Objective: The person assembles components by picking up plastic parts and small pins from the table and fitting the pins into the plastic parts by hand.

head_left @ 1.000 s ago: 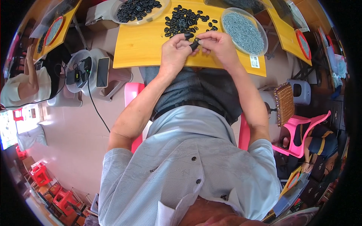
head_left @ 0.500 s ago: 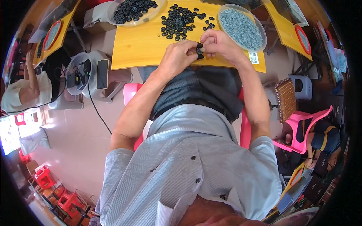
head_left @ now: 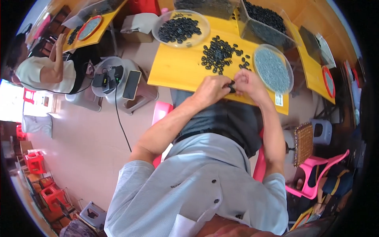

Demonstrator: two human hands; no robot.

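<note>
Over the near edge of the yellow table, my left hand pinches a small black oval part between thumb and forefinger, both tipped with black covers. Fingers mostly hide the part. Touching or almost touching it, my right hand is closed in a pinch, and whatever it holds is too small to make out. Just beyond the hands lies a loose pile of black oval parts with holes. To the right, a round clear tub is full of small silvery metal pieces that look like screws.
A clear bowl of black parts stands at the table's far left. Behind are clear bins of black pieces. A stool to the left bears a phone and a tub with a cable. Another person sits at the far left.
The view has tilted up and shifted, so the table and hands sit lower and further right, and the bins at the back show more. Both hands stay together in their pinch.
</note>
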